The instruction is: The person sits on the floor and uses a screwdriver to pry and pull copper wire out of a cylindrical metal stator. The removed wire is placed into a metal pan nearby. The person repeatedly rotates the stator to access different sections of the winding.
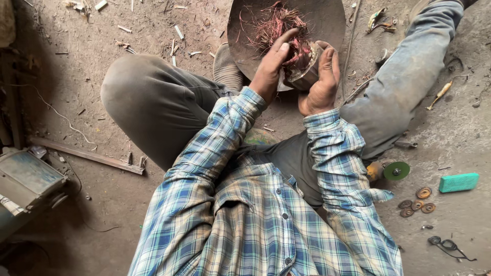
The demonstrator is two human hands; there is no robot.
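Upper centre: right hand (321,76) grips a motor stator (303,69); left hand (273,64) fingers pinch its copper windings (276,25), over a metal pan's (332,20) near rim; bare floor (76,92) lies left.

Both arms extend forward from the torso, elbows bent, forearms converging toward the centre. Both sleeves reach the wrists.

Left hand (271,64): wrist straight, back of the hand facing up. The fingers (284,40) are extended forward and slightly curved, pressed together, tips pointing away from the body. The thumb is hidden beneath the fingers.

Right hand (321,76): wrist bent slightly inward, back of the hand facing right. The fingers (332,59) are curled in a cupped grip, tips directed toward the left hand's fingers. The thumb lies on the near side, below the fingers.

The two hands sit just beside each other, palms facing inward.
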